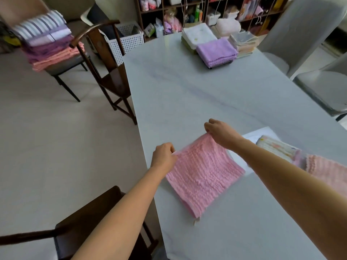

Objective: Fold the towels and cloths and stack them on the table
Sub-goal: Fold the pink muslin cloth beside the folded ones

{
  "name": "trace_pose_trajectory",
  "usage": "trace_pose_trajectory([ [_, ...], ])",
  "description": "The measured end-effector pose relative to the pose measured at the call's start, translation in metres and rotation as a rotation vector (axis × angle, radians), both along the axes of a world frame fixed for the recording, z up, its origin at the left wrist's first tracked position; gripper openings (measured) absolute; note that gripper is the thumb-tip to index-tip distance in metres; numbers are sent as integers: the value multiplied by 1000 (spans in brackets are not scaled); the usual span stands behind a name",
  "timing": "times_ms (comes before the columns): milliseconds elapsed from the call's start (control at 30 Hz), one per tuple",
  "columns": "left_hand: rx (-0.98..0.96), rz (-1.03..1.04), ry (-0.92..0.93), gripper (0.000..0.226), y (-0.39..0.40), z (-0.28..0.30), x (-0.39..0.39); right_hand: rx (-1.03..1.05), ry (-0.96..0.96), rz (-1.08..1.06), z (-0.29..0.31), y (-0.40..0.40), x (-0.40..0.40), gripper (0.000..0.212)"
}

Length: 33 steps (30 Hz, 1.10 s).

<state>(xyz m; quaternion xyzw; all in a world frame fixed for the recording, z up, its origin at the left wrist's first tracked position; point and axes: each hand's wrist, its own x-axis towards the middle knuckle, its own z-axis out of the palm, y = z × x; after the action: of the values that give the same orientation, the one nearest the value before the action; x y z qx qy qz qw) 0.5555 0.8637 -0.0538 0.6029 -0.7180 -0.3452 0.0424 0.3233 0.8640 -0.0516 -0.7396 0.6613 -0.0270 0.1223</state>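
Pink, ribbed and folded, the pink cloth (203,175) lies near the left edge of the pale table (197,94), close to the person, with its far edge lifted by both hands. Motion blur softens that lifted edge, so how many layers are being pinched cannot be told. A small tag or loop pokes out at the near corner, too small to make out.

Both fingertips are hidden behind the knuckles, since the camera looks down on the backs of the hands. The left hand (163,155) reaches forward on a bare forearm, wrist bent slightly, fingers curled tight round the left far corner of the cloth. The right hand (220,133) comes in from the right across the table, further out than the left, its fingers likewise curled and pinching the right far corner.

Under the right forearm a cream cloth (276,146) and a peach cloth (323,167) are partly covered and cut by the frame's right edge.

At the table's far end sit folded stacks: a white stack (199,34), a purple stack (216,51) in front of it, and a pale stack (244,43) beside. Off the table to the left, a chair (62,66) bears a blurred pile of striped, purple and peach towels (47,40).
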Motion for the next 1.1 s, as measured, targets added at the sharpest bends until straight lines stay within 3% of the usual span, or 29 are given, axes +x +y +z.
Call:
trace_pose_trajectory([
  [100,-126,-79,4,9,-24,39,-8,-156,-131,-131,38,1,-7,13],
  [167,-293,-51,110,9,-42,70,-18,-282,-254,-264,64,5,-14,16],
  [233,-408,-79,184,10,-56,97,-31,-191,-225,-297,87,13,-19,21],
  [267,-402,-173,131,10,-59,105,-36,-106,-176,-285,94,18,-21,23],
  [367,-307,-402,-153,23,-48,117,-44,-212,-192,-377,110,38,-27,18],
  [467,-333,-433,-172,30,-38,124,-47,-198,-184,-410,118,56,-27,26],
  [567,-269,-523,-239,16,-31,142,-54,-41,-191,-455,132,69,-30,34],
  [633,-32,-595,-259,19,-25,154,-60,146,-228,-436,142,78,-38,29],
  [700,327,-607,-227,16,-18,166,-64,360,-287,-373,153,87,-41,32],
  [767,526,-615,-218,10,-13,172,-65,518,-324,-337,162,96,-39,33],
  [867,556,-648,-260,20,-10,161,-65,645,-427,-362,165,106,-35,29],
  [1000,580,-599,-279,8,-1,127,-58,762,-448,-412,136,117,-26,18],
  [1100,268,-613,-372,11,8,82,-51,635,-361,-492,97,124,-15,22],
])
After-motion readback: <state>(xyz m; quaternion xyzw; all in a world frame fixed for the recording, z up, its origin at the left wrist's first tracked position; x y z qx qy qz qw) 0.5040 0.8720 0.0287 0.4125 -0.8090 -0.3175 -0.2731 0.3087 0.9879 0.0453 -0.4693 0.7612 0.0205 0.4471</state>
